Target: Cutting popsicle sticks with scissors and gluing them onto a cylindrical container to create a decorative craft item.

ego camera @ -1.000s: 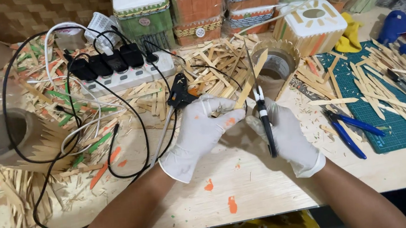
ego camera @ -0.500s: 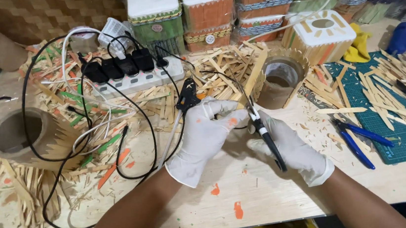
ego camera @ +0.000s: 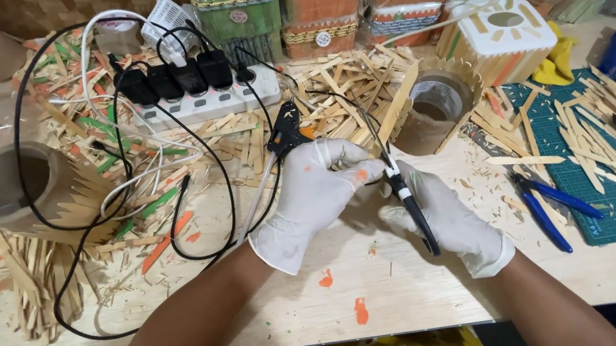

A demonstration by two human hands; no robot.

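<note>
Pale wooden surface (ego camera: 410,291) strewn with flat craft sticks (ego camera: 331,95), some plain, some green or orange, left loose within reach on every side. Along the far edge stands a row of stick-clad boxes (ego camera: 318,6) in green, orange and natural tones, each bearing a small round label on its front; a cream box with a sun-shaped cut-out (ego camera: 498,34) stands to the right of the row. At far left centre, a white power strip (ego camera: 203,104) carries several black plugs, its cables looping toward the near edge. A cardboard ring part-clad in sticks (ego camera: 12,190) rests at left; a second ring (ego camera: 437,108) stands just beyond the hands. A green cutting mat (ego camera: 608,166) lies at right, blue-handled pliers (ego camera: 548,206) beside it. A black glue gun (ego camera: 285,134) lies just beyond the left hand. Left hand (ego camera: 318,198), white-gloved, is closed, pinching at the tool's upper part; right hand (ego camera: 448,216), also gloved, is closed around the black-handled scissors (ego camera: 404,194), held upright at centre, seemingly steadied by both hands.
</note>
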